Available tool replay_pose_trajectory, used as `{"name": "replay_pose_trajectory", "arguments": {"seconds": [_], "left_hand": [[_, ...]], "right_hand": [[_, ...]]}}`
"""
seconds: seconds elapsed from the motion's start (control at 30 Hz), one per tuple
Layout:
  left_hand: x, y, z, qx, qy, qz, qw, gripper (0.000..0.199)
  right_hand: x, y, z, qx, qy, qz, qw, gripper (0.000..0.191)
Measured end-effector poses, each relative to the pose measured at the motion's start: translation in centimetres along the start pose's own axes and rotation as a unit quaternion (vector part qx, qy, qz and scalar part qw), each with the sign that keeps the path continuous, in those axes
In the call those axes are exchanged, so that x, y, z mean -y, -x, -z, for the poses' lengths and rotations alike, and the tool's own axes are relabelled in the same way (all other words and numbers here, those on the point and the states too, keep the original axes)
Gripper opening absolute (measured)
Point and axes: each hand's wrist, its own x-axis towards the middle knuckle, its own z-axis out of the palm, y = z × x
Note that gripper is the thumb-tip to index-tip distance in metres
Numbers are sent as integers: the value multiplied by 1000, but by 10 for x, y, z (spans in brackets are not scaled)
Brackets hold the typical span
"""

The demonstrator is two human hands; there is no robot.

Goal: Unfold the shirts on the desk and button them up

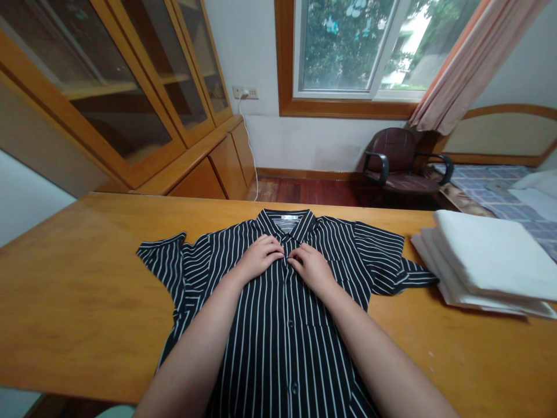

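At the lower centre of the frame, a dark, white-striped shirt (261, 331) is laid front upward on a wooden table (82, 290), its collar toward the top. On its front placket (287, 299), a lower button (295, 388) and, above it, a second button (291, 324) are seen. At mid-frame, the placket is met from both sides by the left hand (262, 255) and the right hand (313, 268). The left is rested low over the cloth with its fingers bent; the right is held with thumb and fingers curled toward each other. Whether cloth or a button is pinched by either cannot be told at this scale.

The step in hand is judged to be fine finger work at the placket. For this, the two front edges are best kept level and the cloth left slack; by a hard pull, the placket would probably be skewed. The stripes may be used as a guide to alignment.

Just beyond the hands, the collar (266, 223) is spread about a pale label (282, 217). At right, one sleeve (380, 249) is extended toward a white stack (491, 255), which is best left undisturbed. At upper right, an armchair (394, 151) is placed beyond the table.
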Motion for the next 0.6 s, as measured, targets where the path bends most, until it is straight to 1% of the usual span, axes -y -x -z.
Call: {"name": "replay_pose_trajectory", "arguments": {"seconds": [0.17, 0.37, 0.6], "left_hand": [[2, 0, 0, 2, 2, -7, 1000, 16], [2, 0, 0, 8, 10, 0, 1000, 20], [-2, 0, 1, 3, 12, 2, 1000, 21]], "right_hand": [[0, 0, 2, -10, -33, -10, 999, 11], [0, 0, 5, -28, -82, -15, 996, 13], [1, -1, 7, -34, -101, -20, 994, 15]]}}
